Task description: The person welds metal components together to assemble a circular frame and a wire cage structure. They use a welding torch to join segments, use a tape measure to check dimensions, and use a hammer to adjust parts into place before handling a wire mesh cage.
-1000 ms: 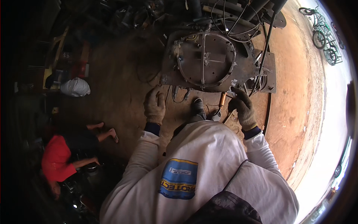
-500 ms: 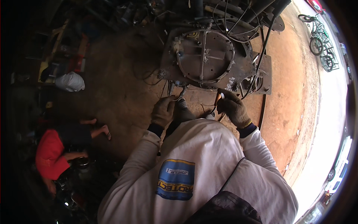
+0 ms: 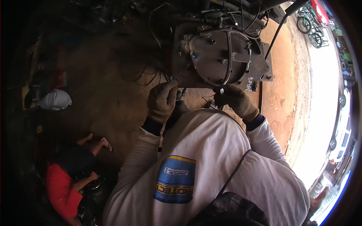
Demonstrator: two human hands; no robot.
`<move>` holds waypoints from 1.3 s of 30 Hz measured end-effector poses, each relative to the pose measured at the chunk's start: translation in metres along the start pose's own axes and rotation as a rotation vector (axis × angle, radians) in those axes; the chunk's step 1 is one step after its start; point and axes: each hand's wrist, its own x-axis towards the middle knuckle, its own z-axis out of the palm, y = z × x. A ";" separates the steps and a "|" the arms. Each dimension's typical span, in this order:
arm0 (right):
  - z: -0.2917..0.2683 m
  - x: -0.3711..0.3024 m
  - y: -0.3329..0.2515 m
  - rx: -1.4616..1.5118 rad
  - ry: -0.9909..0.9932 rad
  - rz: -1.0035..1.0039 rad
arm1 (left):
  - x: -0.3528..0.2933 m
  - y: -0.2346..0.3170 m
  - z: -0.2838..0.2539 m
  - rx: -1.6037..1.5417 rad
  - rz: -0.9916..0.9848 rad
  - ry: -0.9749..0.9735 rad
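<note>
A dark steel plate [image 3: 184, 56] lies in front of me, with a round metal ring [image 3: 192, 56] and a crossbar [image 3: 229, 52] on it. My left hand [image 3: 162, 101], in a brown knit glove, is at the plate's near left corner. Its fingers are pressed together; whatever they pinch is hidden. My right hand [image 3: 239, 101], gloved alike, is closed near the plate's front edge. From its fingers shows the white end [image 3: 221, 90] of a small object, whose kind I cannot tell.
Black cables [image 3: 243, 17] and metal parts crowd behind the plate. A thin dark pole [image 3: 277, 35] slants at its right. On the left are a white sack [image 3: 55, 100] and a person in red [image 3: 62, 190], low to the ground. Parked tricycles [image 3: 311, 28] and a white vehicle [image 3: 341, 139] stand outside.
My left hand has risen to the plate's corner. My right hand has shifted slightly left and up toward the front edge, and the orange part it showed is now hidden. The view has turned somewhat.
</note>
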 end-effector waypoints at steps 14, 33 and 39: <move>0.038 0.024 0.009 -0.618 0.197 -0.169 | 0.048 -0.048 -0.016 -0.098 -0.045 -0.421; 0.073 0.058 -0.026 0.054 0.118 -0.122 | 0.032 -0.077 -0.025 0.049 0.026 -0.267; 0.061 0.036 -0.047 -0.173 0.118 -0.156 | 0.022 -0.061 -0.031 0.127 -0.105 -0.412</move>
